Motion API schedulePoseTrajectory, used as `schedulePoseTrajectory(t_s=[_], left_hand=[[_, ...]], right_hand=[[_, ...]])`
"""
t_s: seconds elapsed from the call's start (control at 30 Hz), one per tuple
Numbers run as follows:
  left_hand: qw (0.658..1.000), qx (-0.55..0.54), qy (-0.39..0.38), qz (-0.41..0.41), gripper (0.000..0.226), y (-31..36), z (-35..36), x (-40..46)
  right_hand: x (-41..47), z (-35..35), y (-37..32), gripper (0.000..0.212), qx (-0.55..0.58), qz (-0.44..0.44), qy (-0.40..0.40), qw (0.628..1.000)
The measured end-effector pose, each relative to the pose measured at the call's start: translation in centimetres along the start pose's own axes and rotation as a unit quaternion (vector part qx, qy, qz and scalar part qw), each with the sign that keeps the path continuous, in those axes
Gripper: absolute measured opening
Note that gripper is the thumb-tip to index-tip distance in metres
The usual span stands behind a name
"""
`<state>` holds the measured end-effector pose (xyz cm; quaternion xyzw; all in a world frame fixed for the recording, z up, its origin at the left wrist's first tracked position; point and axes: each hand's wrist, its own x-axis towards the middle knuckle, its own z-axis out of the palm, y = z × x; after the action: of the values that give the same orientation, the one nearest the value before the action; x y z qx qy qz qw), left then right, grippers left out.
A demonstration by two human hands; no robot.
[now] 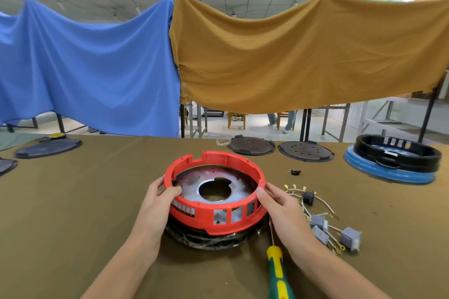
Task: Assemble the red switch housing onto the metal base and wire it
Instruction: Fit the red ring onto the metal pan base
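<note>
My screwdriver (277,272) lies nearest on the desk (85,201). My left hand (155,204) and right hand (279,206) both grip the red switch housing (216,218), which sits over the metal base (192,184) mid-desk. The wires (323,221) lie just right.

One wide-angle camera sits on my head, looking forward and down across the olive-brown cloth-covered worktop (73,201). It is close: my forearms enter from the bottom edge, and my left hand (159,198) and right hand (279,204) lie just below the centre. The lens bends the hanging blue cloth (85,68) and mustard cloth (303,56) beyond the far edge, with ceiling above. No second view exists.
</note>
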<state>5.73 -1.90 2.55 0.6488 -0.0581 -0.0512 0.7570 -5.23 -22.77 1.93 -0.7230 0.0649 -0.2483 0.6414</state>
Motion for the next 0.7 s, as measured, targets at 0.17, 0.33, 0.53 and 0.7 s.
schedulePoseTrajectory(t_s=[0.17, 0.33, 0.53, 0.7], left_hand=[[0.993, -0.116, -0.011, 0.011, 0.06, 0.5, 0.0, 0.1], [0.985, -0.164, -0.059, -0.016, 0.043, 1.2, -0.1, -0.2], [0.988, -0.142, -0.034, 0.042, 0.049, 0.8, -0.2, -0.2], [0.974, -0.104, -0.007, 0.199, 0.057, 1.4, -0.6, -0.5]], right_hand=[[-0.1, -0.2, -0.5, 0.029, 0.033, -0.059, -0.009, 0.998], [-0.2, -0.1, -0.9, 0.032, 0.067, -0.096, 0.007, 0.993], [-0.4, -0.5, -0.5, 0.041, 0.08, -0.091, 0.006, 0.993], [-0.2, -0.1, 0.0, 0.046, 0.101, -0.068, -0.002, 0.993]])
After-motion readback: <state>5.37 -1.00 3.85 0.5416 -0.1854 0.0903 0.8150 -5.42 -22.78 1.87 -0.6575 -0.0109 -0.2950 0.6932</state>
